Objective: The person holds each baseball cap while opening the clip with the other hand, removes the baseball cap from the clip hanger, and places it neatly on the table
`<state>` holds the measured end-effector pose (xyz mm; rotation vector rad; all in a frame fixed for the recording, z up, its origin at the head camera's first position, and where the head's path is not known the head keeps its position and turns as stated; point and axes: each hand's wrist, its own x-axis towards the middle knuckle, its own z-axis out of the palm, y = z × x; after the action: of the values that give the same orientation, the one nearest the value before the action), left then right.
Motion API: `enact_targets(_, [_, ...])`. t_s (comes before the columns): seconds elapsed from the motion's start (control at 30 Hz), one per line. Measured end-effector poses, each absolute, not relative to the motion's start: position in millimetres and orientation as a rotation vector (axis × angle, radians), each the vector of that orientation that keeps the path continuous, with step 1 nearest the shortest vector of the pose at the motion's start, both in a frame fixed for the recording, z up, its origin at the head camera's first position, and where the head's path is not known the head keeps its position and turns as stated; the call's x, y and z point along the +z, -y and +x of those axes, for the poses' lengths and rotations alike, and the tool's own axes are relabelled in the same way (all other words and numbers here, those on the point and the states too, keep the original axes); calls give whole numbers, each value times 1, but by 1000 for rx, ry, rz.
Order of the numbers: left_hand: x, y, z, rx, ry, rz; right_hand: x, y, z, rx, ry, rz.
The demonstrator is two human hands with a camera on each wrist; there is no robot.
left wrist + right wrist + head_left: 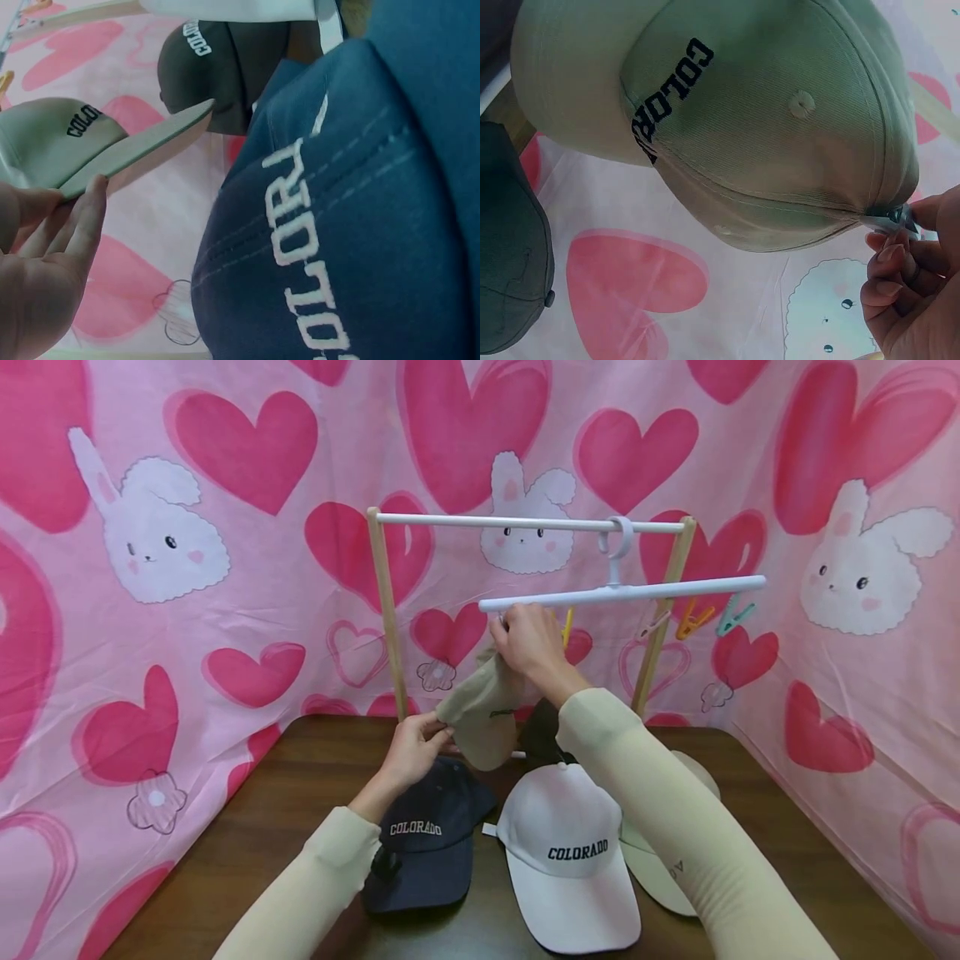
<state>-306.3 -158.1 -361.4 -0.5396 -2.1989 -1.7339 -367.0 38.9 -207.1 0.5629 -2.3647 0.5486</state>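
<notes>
A beige cap (483, 706) with dark lettering hangs tilted under the left end of a white hanger (540, 600). My left hand (411, 747) pinches the edge of its brim (150, 142) between thumb and fingers. My right hand (534, 639) is just below the hanger bar. In the right wrist view, its thumb and fingers pinch a small greyish clip (896, 218) at the gathered top of the cap's crown (780, 112). My fingers partly hide the clip.
The hanger hooks on a rack's white rail (487, 520). Pink (652, 625), orange (695, 620) and teal (733, 617) clips hang on its right; a yellow clip (567, 628) is near my right hand. Below stand navy (423, 843), white (573, 852), dark (542, 735) and another beige cap (660, 881).
</notes>
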Motion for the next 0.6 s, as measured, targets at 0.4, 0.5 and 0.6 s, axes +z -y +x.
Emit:
enact_targets(0.4, [-360,165,-308,-1707,2260,-490,-207,-39,-371,597,2358,546])
enact_targets(0.5, [-360,166,-306,-1705,2279,-521,-209,-40,-372,617,2336,538])
enact_targets(0.6, [-361,166,-305,-1706,2288,-562,-211,-40,-373,642,2321,521])
